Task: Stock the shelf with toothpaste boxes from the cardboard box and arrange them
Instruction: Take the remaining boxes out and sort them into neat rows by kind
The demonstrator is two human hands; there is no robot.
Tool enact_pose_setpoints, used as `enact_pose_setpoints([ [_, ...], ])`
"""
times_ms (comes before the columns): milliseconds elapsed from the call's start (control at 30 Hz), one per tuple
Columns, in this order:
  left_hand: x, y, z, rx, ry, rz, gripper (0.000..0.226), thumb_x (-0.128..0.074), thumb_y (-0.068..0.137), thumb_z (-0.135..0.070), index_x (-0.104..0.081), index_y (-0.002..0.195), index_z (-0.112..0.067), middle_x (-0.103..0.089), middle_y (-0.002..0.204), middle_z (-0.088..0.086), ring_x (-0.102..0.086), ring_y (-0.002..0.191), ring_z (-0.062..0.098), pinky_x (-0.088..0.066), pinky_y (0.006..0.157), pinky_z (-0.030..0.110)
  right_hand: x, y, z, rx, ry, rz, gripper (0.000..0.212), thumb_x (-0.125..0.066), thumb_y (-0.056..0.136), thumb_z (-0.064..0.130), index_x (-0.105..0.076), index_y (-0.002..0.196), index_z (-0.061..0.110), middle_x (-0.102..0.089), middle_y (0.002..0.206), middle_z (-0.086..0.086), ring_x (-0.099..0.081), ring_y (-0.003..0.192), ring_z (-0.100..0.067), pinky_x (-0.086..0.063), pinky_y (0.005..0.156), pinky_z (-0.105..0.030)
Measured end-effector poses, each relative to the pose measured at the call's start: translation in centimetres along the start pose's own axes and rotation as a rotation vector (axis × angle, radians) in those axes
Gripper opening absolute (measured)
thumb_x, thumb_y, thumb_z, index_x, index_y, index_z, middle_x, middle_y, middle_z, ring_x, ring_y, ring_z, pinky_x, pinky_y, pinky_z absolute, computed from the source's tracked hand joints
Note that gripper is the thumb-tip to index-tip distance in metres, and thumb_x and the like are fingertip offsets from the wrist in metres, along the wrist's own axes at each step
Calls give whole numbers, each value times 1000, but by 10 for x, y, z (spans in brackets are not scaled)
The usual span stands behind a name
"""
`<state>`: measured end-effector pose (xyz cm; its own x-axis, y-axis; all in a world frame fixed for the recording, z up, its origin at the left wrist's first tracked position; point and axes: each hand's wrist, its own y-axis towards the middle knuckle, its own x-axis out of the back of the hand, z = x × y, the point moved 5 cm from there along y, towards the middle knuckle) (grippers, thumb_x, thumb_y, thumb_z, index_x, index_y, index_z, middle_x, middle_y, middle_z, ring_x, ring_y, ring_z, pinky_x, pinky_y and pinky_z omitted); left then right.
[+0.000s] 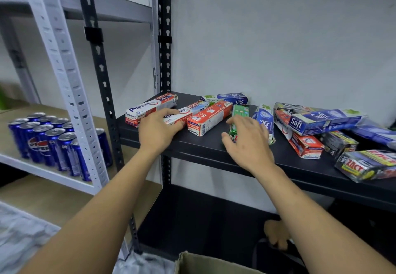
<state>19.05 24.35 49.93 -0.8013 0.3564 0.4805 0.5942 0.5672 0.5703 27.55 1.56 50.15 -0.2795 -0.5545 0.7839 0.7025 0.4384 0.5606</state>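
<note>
Toothpaste boxes (317, 121) lie jumbled on the black shelf (192, 145); your left hand (159, 131), flat, steadies the red boxes (209, 119) while your right hand (248, 143), fingers spread, touches a green box (240, 112), seemingly to square them up.

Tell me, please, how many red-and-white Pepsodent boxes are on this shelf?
4 red-and-white Pepsodent boxes: leftmost, one under the left hand, one beside it, one beneath a blue Safi box. More may be hidden.

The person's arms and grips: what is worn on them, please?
Nothing visible. The left arm and right arm are bare to the frame edge, with no sleeves. The left grip and right grip have no gloves, rings, watch or bracelet in view.
</note>
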Motion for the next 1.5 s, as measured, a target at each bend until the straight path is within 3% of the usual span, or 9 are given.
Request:
enact_pose_setpoints([
  [233,6,-12,-4,11,-57,120,38,-76,79,-49,-71,113,-33,-70,114,-13,-59,100,2,-48,84,23,2,-8,-2,33,-10,30,45,-54,90,45,-51,131,27,-52,137,4,-38,133,-18,-26,115,-51],
  [333,11,-21,-10,-50,-31,145,45,-76,82,-38,-66,124,-24,-65,126,-5,-57,109,8,-40,86,14,13,-29,-1,71,57,-90,41,-57,89,36,-58,126,21,-57,133,2,-43,127,-18,-32,112,-49],
  [433,18,-50,-12,-155,29,2,56,-75,81,-36,-59,131,-18,-51,142,0,-41,132,18,-27,109,26,19,-70,-3,169,64,-250,36,-61,87,26,-64,120,14,-61,130,0,-49,124,-22,-29,114,-48],
  [567,19,-113,-1,-258,47,-132,62,-74,80,-36,-53,133,-12,-46,140,6,-37,133,26,-28,114,36,-2,-135,-11,323,-47,-283,32,-64,84,18,-70,116,12,-61,134,-3,-52,126,-30,-29,114,-53],
  [667,-2,-163,21,-269,90,-63,61,-75,80,-35,-52,131,-9,-48,133,9,-42,126,30,-34,109,40,-36,-180,-24,332,-67,-145,31,-63,85,17,-70,115,13,-61,133,-4,-52,126,-30,-28,114,-51],
  [833,-71,-243,68,-178,165,412,48,-67,83,-42,-56,124,-20,-51,122,2,-45,114,25,-45,91,47,-115,-251,-67,160,-115,290,43,-58,83,28,-67,124,20,-61,133,-2,-49,127,-27,-32,112,-47],
  [1100,-171,-360,148,-23,316,976,47,-68,82,-31,-58,125,-14,-56,128,9,-51,118,34,-42,99,42,-206,-352,-125,-3,-145,832,51,-51,85,40,-58,133,23,-63,126,0,-50,115,-27,-41,96,-38],
  [1333,-261,-428,209,159,411,1126,56,-61,90,-28,-43,142,-21,-39,148,7,-35,136,30,-35,105,43,-274,-409,-174,-133,-135,1114,56,-62,88,39,-49,141,27,-55,140,-1,-49,125,-27,-39,102,-35],
  [1500,-298,-453,248,259,465,1191,74,-58,90,-23,-22,154,-21,-10,164,8,-5,151,31,-11,119,47,-321,-423,-215,-271,-99,1174,59,-67,88,29,-47,144,21,-56,139,-10,-50,125,-33,-40,102,-37],
])
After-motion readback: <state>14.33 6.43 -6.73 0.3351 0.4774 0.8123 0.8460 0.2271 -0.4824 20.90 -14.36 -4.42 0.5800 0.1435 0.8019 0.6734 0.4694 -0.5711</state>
